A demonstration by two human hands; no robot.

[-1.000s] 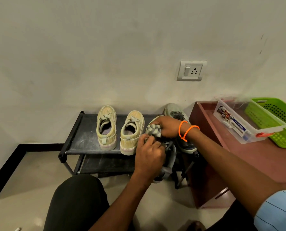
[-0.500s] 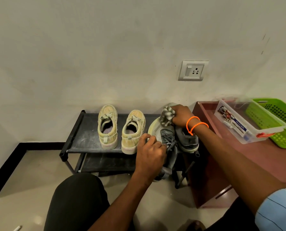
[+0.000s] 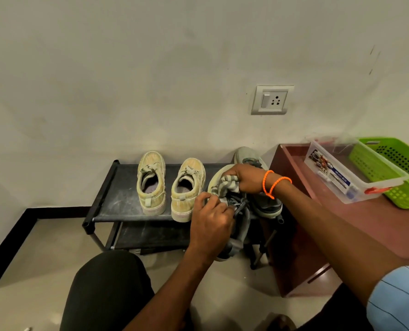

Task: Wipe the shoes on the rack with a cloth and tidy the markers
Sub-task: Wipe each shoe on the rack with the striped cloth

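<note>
At frame centre, left hand [image 3: 210, 225] grips grey shoe [image 3: 240, 223]; right hand [image 3: 245, 179] clutches cloth [image 3: 227, 186]; steady the shoe, wipe toe firmly.

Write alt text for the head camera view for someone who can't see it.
A person's left hand holds a grey sneaker tilted off a black shoe rack while the right hand rubs a striped cloth over its toe. Two yellow sneakers sit on the rack, and a clear box and green basket stand on a reddish table to the right.
</note>
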